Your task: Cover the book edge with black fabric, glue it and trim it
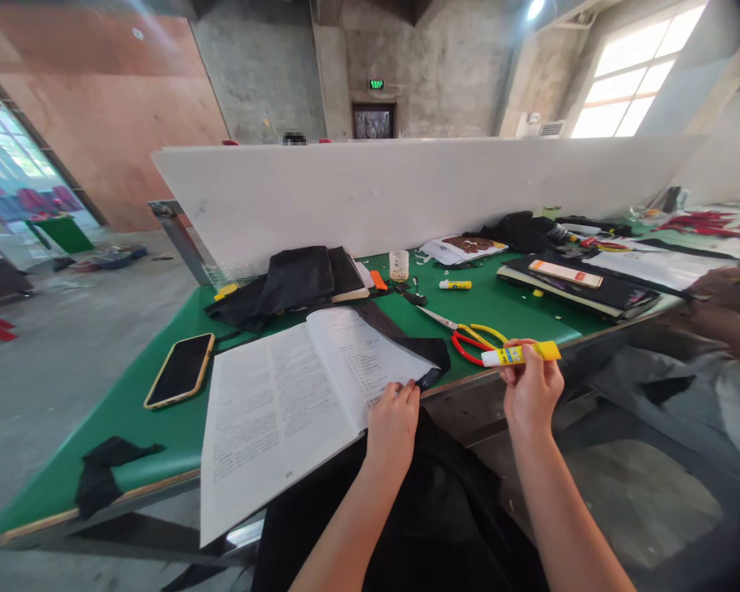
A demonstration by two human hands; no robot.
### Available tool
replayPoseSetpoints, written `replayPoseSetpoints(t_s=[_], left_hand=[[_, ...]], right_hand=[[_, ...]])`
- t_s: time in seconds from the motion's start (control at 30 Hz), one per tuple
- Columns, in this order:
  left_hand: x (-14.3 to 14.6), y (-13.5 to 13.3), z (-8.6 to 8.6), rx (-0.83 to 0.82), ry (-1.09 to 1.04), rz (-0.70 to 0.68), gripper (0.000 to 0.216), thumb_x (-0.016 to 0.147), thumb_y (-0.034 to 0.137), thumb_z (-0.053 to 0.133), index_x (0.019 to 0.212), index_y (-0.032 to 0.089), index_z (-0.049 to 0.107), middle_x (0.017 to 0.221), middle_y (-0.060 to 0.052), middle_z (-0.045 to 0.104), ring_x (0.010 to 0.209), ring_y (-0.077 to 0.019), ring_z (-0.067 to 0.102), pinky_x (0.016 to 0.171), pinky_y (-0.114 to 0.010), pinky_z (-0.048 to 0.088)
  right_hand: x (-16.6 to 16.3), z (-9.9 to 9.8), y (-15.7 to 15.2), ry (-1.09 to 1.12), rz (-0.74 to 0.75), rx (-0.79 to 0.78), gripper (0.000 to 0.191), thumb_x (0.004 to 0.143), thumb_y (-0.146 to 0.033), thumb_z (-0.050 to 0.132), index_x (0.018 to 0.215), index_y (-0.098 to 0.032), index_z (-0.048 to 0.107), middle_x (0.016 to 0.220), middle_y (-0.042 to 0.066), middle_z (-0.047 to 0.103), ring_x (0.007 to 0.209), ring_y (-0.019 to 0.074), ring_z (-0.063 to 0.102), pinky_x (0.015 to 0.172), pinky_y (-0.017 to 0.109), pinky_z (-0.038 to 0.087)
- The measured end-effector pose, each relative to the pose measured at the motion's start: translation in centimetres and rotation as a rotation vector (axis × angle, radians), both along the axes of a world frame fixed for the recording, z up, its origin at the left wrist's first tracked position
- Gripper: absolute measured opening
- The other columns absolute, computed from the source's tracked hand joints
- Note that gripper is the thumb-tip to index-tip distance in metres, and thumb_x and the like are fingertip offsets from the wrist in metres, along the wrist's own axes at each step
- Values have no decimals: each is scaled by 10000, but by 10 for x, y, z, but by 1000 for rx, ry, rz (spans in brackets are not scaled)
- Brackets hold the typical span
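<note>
Laying the left hand [393,423], fingers together, on one open book's [296,395] right edge, overhanging the green table [168,448]; grip underneath hidden, can't tell. Clamping one glue stick [511,355] in the right hand [532,393]. Two pages, print unreadable. Beyond: one phone [182,370], one pair of scissors [452,325], partly covered by that stick. Farther: a second glue stick [455,285], one jar [399,265], contents unclear.

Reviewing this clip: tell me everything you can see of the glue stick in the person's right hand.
The glue stick is a small, plastic-looking tube, white at one end and yellow at the other, with a yellow label bearing blue print. The right hand grips it, thumb across its side. It lies nearly level, white end pointing left, by the front edge of the green table, beside the scissors' red handle; whether they touch is unclear, as is whether it's capped.
</note>
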State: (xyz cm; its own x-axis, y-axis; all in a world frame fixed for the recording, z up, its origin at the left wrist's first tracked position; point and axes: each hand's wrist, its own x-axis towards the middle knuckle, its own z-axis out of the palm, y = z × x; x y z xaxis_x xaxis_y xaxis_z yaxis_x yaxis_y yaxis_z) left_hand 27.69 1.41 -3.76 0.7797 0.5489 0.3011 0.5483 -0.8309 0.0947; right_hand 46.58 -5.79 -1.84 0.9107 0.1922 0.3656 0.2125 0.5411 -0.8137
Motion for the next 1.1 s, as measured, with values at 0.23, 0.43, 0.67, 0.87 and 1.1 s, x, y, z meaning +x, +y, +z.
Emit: replayPoseSetpoints(t_s=[0.23, 0.43, 0.67, 0.87, 1.1], left_hand=[[1, 0, -2, 12, -12, 10, 338, 886, 117, 479, 1201, 203, 567, 1257, -11, 605, 1049, -172, 549, 720, -276, 548], [1, 1, -2, 5, 3, 0, 345, 882, 116, 483, 1206, 198, 569, 1269, -21, 597, 1082, -179, 539, 761, -285, 545], [1, 0, -3, 13, -19, 22, 338, 889, 140, 484, 1202, 225, 577, 1258, -14, 604, 1084, -171, 543, 730, -271, 549], [1, 2, -5, 18, -3, 18, 358, 873, 130, 508, 1214, 224, 564, 1270, -18, 595, 1099, -175, 532, 723, -272, 552], [1, 4, -8, 13, -34, -6, 322, 892, 146, 485, 1193, 209, 582, 1259, -11, 605, 1079, -172, 543, 742, -272, 544]], right_hand=[[1, -17, -12, -348, -41, -446, 256, 785, -419, 573, 842, -169, 576, 721, 17, 600, 499, 100, 469, 475, 233, 372], [34, 9, 14, -759, -224, -1089, 408, 792, -594, 514, 653, -212, 485, 509, -33, 468, 470, 120, 434, 467, 227, 281], [46, 41, 91, -1045, -49, -1400, 361, 828, -550, 525, 872, -204, 619, 778, 80, 665, 728, 220, 610, 564, 256, 347], [42, 40, 148, -1046, 98, -1427, 361, 803, -496, 595, 886, -153, 670, 890, 152, 680, 848, 269, 632, 692, 316, 436], [43, 37, 102, -1001, 288, -1137, 305, 903, -229, 392, 1082, -217, 638, 1041, 42, 678, 922, 168, 625, 783, 256, 459]])
